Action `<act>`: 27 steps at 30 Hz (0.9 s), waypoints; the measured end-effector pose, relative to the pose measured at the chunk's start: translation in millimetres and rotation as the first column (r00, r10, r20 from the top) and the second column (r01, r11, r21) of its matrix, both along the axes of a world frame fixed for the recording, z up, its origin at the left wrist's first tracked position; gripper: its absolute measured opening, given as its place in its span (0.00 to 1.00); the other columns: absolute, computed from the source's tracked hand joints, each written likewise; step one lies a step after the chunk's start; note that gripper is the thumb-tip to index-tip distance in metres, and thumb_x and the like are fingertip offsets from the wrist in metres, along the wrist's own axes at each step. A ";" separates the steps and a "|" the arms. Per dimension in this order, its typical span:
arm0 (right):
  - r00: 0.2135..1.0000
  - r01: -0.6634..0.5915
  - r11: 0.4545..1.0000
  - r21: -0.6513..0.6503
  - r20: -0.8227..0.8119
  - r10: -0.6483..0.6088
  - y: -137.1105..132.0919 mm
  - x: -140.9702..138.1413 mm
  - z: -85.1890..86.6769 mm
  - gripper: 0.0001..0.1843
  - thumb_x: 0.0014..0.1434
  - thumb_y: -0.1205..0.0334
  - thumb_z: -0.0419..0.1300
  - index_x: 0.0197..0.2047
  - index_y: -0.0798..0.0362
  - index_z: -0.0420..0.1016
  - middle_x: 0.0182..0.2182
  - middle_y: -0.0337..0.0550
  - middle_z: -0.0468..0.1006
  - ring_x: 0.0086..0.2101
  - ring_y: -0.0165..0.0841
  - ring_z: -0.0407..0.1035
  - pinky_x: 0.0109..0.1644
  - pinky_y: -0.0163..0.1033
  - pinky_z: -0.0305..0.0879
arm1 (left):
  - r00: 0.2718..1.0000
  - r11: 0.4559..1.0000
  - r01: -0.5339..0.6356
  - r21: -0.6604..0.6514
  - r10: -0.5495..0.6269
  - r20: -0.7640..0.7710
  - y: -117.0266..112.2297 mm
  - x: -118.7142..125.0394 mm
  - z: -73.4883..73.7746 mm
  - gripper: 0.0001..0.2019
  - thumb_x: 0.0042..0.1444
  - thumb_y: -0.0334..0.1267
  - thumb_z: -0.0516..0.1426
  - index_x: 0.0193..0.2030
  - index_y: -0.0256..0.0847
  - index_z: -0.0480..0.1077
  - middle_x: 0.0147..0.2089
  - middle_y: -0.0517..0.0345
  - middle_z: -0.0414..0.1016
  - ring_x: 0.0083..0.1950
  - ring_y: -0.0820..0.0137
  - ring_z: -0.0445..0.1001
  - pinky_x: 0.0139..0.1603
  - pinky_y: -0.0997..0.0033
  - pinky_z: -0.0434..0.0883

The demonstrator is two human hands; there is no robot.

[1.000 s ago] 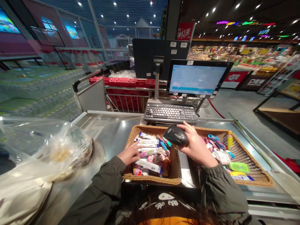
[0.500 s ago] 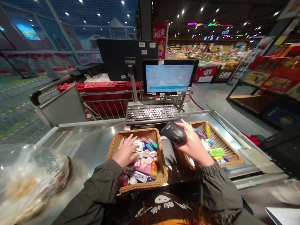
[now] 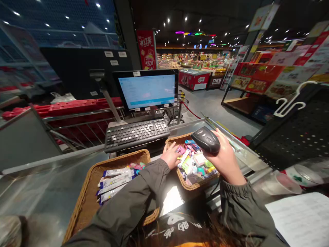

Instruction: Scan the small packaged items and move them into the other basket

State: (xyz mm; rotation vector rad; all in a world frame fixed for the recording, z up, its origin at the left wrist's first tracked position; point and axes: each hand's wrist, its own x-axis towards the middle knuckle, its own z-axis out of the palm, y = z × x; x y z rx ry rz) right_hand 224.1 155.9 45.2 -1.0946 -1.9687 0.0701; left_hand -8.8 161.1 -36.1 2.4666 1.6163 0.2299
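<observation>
My right hand [image 3: 226, 157] is wrapped around a black barcode scanner [image 3: 206, 140], raised above the right wicker basket [image 3: 190, 187]. Several small colourful packets and tubes [image 3: 196, 159] lie heaped in that basket. At its left rim is my left hand [image 3: 171, 156], fingers apart over the contents, beside a pink packet [image 3: 180, 150]. Its fingertips partly hide what they touch. The left wicker basket [image 3: 86, 187] holds several long white-and-blue packets [image 3: 117, 180] and a few small pink and green items [image 3: 137, 166]. My left sleeve covers part of this basket.
Behind the baskets stand a keyboard [image 3: 137, 132] and a lit monitor [image 3: 149, 91]. The metal counter [image 3: 53, 192] runs along the left. A printed sheet [image 3: 300, 214] lies at the lower right, near white hangers [image 3: 290, 103] on a dark panel.
My left hand has moved right, from the left basket to the right one. The scanner stays in my right hand, still over the right basket. The view has swung right.
</observation>
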 end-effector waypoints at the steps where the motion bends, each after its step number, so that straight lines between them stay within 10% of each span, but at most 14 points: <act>1: 1.000 0.012 1.000 0.014 -0.009 -0.012 3.0 6.3 -0.7 0.26 0.52 0.56 0.62 0.54 0.53 0.68 0.54 0.54 0.72 0.64 0.54 0.57 0.66 0.62 0.55 | 0.999 1.000 0.026 -0.004 -0.026 -0.021 10.1 9.5 -5.1 0.11 0.56 0.41 0.61 0.45 0.45 0.78 0.70 0.48 0.61 0.74 0.50 0.48 0.69 0.30 0.45; 9: 0.997 0.071 0.997 0.035 -0.014 -0.070 23.5 40.5 -5.4 0.29 0.50 0.59 0.63 0.56 0.54 0.67 0.54 0.56 0.71 0.64 0.53 0.57 0.66 0.61 0.57 | 0.988 1.000 0.024 -0.007 -0.025 -0.149 70.8 77.6 -39.7 0.13 0.61 0.44 0.55 0.44 0.41 0.78 0.71 0.46 0.58 0.75 0.52 0.47 0.69 0.32 0.45; 20: 0.996 0.091 0.996 0.004 -0.021 -0.091 44.8 60.4 -12.8 0.25 0.49 0.61 0.62 0.52 0.54 0.69 0.54 0.56 0.72 0.64 0.54 0.56 0.66 0.63 0.56 | 0.959 0.996 0.083 0.044 -0.067 -0.277 71.2 123.7 -75.1 0.38 0.44 0.58 0.63 0.61 0.42 0.66 0.74 0.43 0.51 0.76 0.46 0.38 0.71 0.36 0.31; 27: 0.993 0.107 0.994 0.002 -0.039 -0.107 46.6 58.5 -14.0 0.25 0.49 0.59 0.63 0.52 0.54 0.70 0.53 0.56 0.73 0.63 0.55 0.57 0.65 0.64 0.56 | 0.961 0.998 0.057 0.016 -0.051 -0.273 79.3 113.0 -58.9 0.37 0.40 0.49 0.63 0.58 0.34 0.69 0.73 0.35 0.51 0.75 0.45 0.43 0.71 0.35 0.38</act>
